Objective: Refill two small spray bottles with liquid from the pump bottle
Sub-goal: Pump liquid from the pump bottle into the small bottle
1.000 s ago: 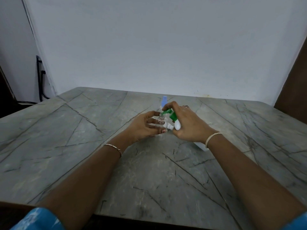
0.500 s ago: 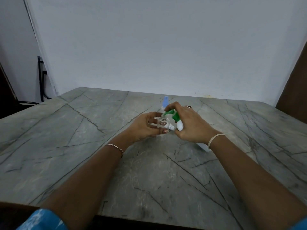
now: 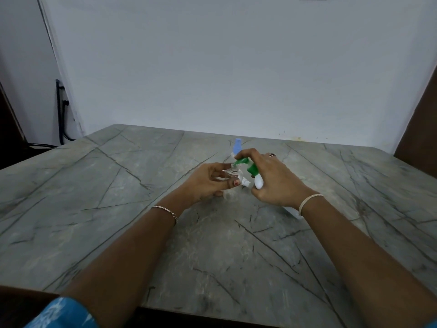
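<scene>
Grey veined tabletop [image 3: 94,209] is set against a white wall. At its centre, a small clear spray bottle [image 3: 231,177] is pinched by the fingers of the left hand [image 3: 205,183]. A green-and-white pump bottle [image 3: 251,171] is gripped by the curled fingers of the right hand [image 3: 276,183], its spout placed at the clear bottle's mouth. A blue-capped spray bottle [image 3: 237,145] is stood just behind.

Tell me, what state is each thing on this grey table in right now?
Small clear plastic bottle: upright, neck open, held by the left hand.
White pump bottle with green pump head: tilted, spout at the clear bottle's neck, gripped by the right hand.
Small bottle with light-blue cap: standing behind the hands, capped, untouched.
</scene>
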The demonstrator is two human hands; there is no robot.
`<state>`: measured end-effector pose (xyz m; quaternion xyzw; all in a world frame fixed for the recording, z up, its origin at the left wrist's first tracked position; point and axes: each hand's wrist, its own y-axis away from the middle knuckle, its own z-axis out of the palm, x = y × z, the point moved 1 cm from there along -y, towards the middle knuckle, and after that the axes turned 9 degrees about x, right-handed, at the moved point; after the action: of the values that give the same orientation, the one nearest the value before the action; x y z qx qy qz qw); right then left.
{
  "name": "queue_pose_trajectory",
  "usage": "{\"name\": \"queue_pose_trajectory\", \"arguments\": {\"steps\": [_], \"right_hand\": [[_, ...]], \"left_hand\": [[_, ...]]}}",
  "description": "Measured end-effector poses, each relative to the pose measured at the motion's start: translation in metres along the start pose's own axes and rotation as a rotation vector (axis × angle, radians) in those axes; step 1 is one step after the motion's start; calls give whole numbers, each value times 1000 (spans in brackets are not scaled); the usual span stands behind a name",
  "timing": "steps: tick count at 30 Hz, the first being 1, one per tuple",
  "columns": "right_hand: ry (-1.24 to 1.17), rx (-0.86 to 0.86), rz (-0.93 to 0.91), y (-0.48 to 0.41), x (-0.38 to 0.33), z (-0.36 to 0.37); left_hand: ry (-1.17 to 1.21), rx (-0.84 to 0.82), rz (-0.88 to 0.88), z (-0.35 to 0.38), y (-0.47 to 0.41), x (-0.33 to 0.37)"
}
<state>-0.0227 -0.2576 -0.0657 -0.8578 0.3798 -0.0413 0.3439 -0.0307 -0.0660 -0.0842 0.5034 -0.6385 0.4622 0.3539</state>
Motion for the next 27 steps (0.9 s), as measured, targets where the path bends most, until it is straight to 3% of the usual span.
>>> {"name": "queue_pose_trajectory", "arguments": {"steps": [27], "right_hand": [[23,11,10,1,5,6]], "left_hand": [[75,-51,-61,-5,-6,-6]]}}
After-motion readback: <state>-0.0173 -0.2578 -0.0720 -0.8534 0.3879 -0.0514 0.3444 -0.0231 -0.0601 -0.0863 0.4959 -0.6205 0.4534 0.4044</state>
